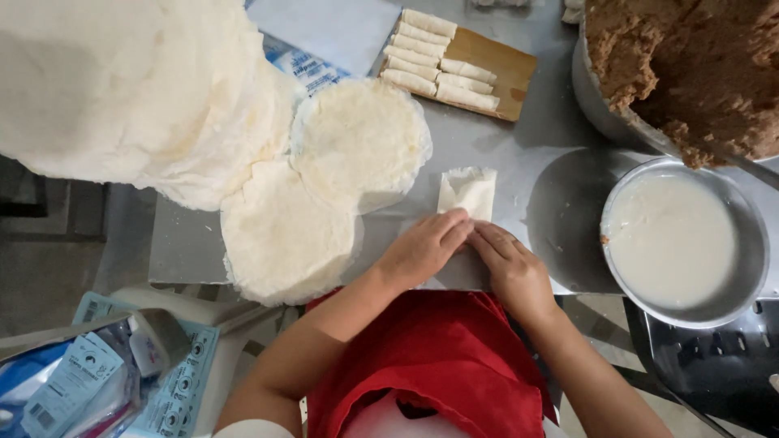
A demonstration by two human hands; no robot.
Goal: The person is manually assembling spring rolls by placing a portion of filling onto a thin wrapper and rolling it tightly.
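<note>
Fingers of both the left hand and right hand press flat together on a wrapper; milky bowl at three o'clock.

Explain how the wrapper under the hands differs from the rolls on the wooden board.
The wrapper lies half folded under the left hand and right hand, one flap still flat; the rolls are fully closed, narrow tubes. The wrapper is single on the steel table; the rolls lie in rows on the wooden board. Both are pale dough.
</note>
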